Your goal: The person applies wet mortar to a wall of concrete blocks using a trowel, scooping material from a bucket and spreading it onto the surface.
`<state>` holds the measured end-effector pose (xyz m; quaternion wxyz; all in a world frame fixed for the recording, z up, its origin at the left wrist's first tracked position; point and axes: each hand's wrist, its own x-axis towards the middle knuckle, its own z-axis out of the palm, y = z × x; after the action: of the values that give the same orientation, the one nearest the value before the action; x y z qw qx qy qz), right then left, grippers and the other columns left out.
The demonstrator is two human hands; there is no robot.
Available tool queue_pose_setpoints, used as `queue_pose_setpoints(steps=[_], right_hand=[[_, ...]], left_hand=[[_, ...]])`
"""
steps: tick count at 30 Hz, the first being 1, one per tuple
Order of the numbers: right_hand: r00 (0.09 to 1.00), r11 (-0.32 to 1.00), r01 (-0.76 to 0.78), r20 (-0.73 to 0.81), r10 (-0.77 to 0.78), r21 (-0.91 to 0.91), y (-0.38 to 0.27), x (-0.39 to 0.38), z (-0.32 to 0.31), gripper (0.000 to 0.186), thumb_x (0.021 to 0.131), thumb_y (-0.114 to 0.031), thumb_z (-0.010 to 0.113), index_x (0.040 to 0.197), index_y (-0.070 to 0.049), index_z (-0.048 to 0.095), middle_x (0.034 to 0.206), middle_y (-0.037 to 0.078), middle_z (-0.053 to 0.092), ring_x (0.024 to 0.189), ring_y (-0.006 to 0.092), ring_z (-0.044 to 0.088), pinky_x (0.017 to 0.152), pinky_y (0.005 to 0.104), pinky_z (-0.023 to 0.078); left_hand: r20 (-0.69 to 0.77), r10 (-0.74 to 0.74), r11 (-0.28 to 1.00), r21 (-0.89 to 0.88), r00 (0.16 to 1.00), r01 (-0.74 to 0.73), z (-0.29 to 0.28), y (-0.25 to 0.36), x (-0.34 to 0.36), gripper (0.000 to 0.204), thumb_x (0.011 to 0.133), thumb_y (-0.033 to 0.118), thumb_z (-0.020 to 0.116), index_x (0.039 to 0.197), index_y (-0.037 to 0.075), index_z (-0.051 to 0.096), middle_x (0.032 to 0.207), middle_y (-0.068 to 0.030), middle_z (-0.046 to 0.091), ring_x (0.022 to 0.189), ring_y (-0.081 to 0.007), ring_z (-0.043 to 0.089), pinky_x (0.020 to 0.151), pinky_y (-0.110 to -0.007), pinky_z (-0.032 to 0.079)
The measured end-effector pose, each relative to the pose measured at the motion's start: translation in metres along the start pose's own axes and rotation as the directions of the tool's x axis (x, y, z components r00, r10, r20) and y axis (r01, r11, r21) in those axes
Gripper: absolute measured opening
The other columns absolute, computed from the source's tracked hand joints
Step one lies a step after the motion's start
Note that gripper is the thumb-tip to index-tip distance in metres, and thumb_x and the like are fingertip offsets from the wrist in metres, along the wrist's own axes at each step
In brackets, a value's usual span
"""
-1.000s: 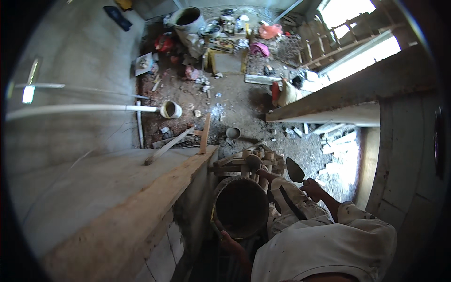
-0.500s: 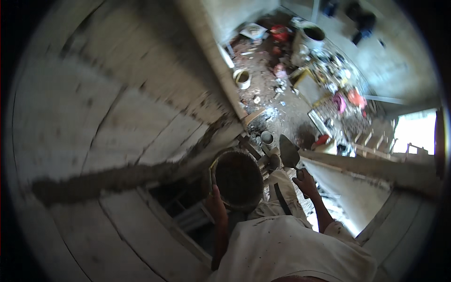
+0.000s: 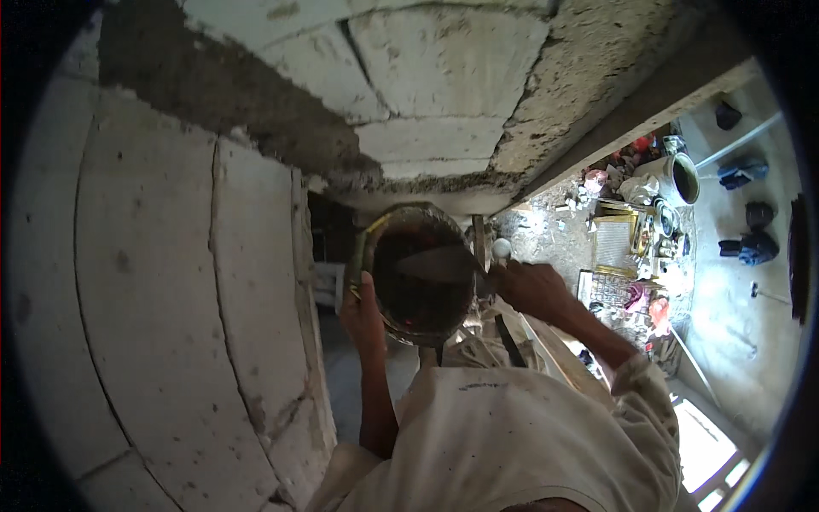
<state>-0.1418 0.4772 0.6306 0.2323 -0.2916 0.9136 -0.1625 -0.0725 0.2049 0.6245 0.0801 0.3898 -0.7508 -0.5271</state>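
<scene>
A round, mortar-stained bucket [image 3: 411,307] with dark contents is held up in front of my body. My left hand [image 3: 363,311] is closed on its yellowish left rim. My right hand [image 3: 535,290] grips a trowel [image 3: 435,263] by the handle, with the blade dipped over the dark inside of the bucket. Just beyond the bucket is a block wall [image 3: 444,77] with a band of dark, wet-looking mortar [image 3: 239,102].
White block wall [image 3: 145,282] fills the left, beside a dark opening [image 3: 328,222]. A rough beam edge [image 3: 631,102] runs to the upper right. Far below lies a cluttered floor [image 3: 546,230] with a pale bucket [image 3: 682,179], frames [image 3: 614,239] and bags.
The view has swung round towards the block walls, moving the room to the right. The trowel has moved from beside the bucket into it, and the bucket appears raised.
</scene>
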Motion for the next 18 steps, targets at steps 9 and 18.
queue_pose_setpoints(steps=[9,18], right_hand=[[0.884,0.692,0.288,-0.094,-0.458,-0.662,-0.065,0.068,-0.04,0.031,0.075,-0.018,0.058,0.103,-0.006,0.054,0.075,0.005,0.051,0.066,0.0181,0.056,0.056,0.03,0.044],[0.818,0.789,0.575,0.129,-0.56,-0.216,-0.045,0.088,0.004,0.026,0.08,-0.026,0.061,0.097,-0.006,0.061,0.078,0.012,0.062,0.069,0.028,0.064,0.064,0.0404,0.052]], left_hand=[[-0.074,0.093,0.996,-0.005,0.993,-0.093,-0.048,0.068,-0.031,0.041,0.091,0.036,0.059,0.062,0.009,0.046,0.057,0.0085,0.031,0.054,-0.0038,0.027,0.049,-0.025,0.022],[-0.163,0.235,0.963,-0.096,0.958,-0.252,-0.065,0.08,-0.04,0.038,0.091,0.034,0.058,0.063,0.01,0.051,0.055,0.0085,0.033,0.051,-0.0039,0.027,0.047,-0.025,0.022]])
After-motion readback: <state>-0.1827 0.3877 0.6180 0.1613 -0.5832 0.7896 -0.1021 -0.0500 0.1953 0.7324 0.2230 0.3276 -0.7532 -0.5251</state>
